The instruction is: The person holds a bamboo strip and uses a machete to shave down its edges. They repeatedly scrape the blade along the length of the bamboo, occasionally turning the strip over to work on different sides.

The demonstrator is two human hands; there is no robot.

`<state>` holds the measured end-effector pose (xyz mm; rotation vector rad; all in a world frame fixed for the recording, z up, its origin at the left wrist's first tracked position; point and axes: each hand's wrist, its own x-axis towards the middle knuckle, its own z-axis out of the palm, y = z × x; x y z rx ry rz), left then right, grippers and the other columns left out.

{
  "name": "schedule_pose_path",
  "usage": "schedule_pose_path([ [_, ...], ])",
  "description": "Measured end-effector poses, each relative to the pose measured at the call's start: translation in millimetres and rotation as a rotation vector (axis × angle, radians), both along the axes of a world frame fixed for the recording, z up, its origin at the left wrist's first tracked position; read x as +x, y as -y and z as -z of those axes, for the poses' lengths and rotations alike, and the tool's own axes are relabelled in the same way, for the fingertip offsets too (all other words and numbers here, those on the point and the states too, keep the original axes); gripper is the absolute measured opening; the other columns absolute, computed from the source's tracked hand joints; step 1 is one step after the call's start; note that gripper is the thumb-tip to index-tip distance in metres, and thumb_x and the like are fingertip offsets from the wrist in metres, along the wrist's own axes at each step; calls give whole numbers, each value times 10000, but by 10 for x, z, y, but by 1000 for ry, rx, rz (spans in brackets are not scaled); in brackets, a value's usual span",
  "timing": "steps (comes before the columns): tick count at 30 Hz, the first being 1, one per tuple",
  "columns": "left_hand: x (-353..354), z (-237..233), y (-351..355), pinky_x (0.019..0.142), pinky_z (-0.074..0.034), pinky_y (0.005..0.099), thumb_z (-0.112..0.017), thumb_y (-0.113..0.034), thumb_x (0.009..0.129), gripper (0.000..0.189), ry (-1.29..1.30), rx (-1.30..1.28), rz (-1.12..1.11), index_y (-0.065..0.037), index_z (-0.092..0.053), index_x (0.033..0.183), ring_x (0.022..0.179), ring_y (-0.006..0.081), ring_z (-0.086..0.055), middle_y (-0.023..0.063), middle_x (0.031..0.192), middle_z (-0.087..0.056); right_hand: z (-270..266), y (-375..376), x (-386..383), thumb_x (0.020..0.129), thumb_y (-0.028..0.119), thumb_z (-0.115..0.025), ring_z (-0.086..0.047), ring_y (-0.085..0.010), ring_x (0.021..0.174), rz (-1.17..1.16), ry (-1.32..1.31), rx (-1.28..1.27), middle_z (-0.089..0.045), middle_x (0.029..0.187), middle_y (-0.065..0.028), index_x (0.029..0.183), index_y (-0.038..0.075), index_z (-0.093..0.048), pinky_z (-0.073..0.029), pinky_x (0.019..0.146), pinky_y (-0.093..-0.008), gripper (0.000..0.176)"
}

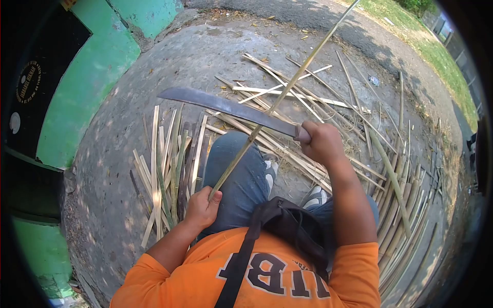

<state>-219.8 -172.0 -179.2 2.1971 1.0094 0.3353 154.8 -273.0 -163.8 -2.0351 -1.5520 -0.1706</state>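
Observation:
My left hand [203, 209] is closed round the near end of a long bamboo strip [294, 80], beside my left thigh. The strip slants up and away over my knee toward the top right. In my right hand [322, 142] is the handle of a machete [226, 107], its broad grey blade pointing left. The blade lies across the strip in this view, a little beyond my knee. Below the blade, the strip passes over my jeans [237, 178].
Split bamboo strips [159, 169] lie bunched on the concrete at my left. More strips [303, 97] and shavings are scattered ahead, and bamboo poles [400, 205] lie along my right. A green wall [100, 87] stands at the left. A black bag [295, 228] rests on my lap.

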Motion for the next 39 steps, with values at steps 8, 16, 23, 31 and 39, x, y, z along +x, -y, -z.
schedule_pose_path([
  [8,-34,20,-29,606,-456,489,-504,-597,1054,649,-9,-37,2,1,-551,809,666,482,-597,238,669,-565,-42,0,-139,759,204,-725,-682,-395,685,-84,37,-40,-688,747,-142,840,113,-643,-540,658,-513,146],
  [16,-39,31,-25,605,-459,492,-518,-581,1054,631,9,7,31,-1,-553,808,676,489,-603,241,676,-574,-146,-22,-243,733,191,-724,-696,-366,704,-170,149,-127,-681,719,-112,804,119,-635,-535,652,-488,135],
  [23,9,-2,-30,614,-460,503,-527,-581,1050,630,-24,-4,2,3,-558,814,693,501,-604,256,682,-579,-180,100,85,761,180,-696,-682,-422,742,96,19,-111,-694,774,-171,850,92,-639,-543,679,-531,137],
  [31,-14,16,-14,611,-456,499,-532,-581,1048,631,2,-6,29,3,-551,810,686,499,-598,250,682,-575,-280,76,-226,732,183,-714,-684,-384,714,-154,102,-107,-675,729,-113,802,120,-618,-525,640,-508,135],
  [39,7,-43,2,625,-481,492,-541,-575,1046,615,-26,14,19,-3,-579,822,705,491,-623,238,687,-598,-17,97,312,800,195,-727,-685,-427,757,184,-100,-7,-690,770,-191,874,107,-666,-544,688,-533,130],
])
